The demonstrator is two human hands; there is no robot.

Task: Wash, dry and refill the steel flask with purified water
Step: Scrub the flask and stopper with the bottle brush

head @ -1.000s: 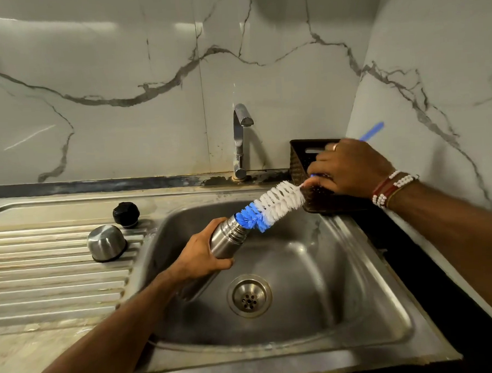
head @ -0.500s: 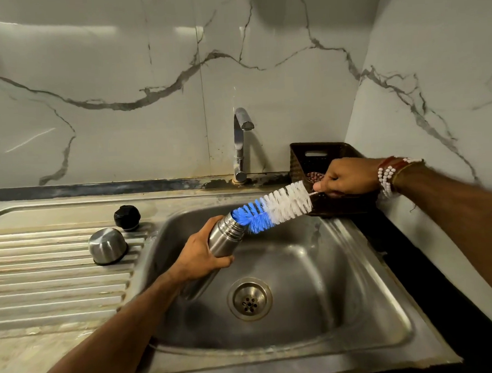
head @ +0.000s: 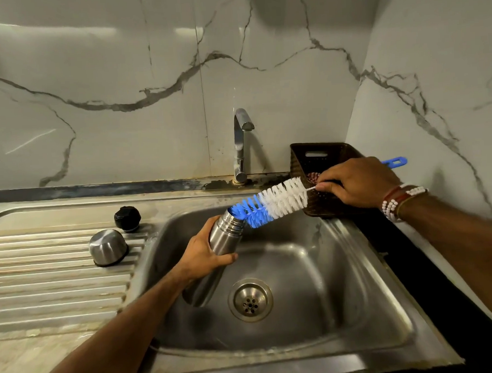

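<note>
The left forearm [head: 110,344], at 7 o'clock in the view, is bare down to the left hand [head: 203,257]. The right forearm [head: 470,248], at 4 o'clock, is bare too. Just behind the right hand [head: 358,182], the wrist wears a stack of bands [head: 398,204]: strands of small round white beads, a reddish-brown thread, and a thin tan cord on the forearm side.

Over the sink basin [head: 329,281] the left hand [head: 203,257] grips the steel flask [head: 224,236], which is tilted with its mouth toward the basin's far right. The right hand [head: 358,182] pinches the bottle brush [head: 274,203] by its wire stem, blue tip at the flask's mouth. Left of the basin sit a steel cap [head: 108,246] and a black stopper [head: 127,218] — behind it, the tap [head: 241,146].
</note>
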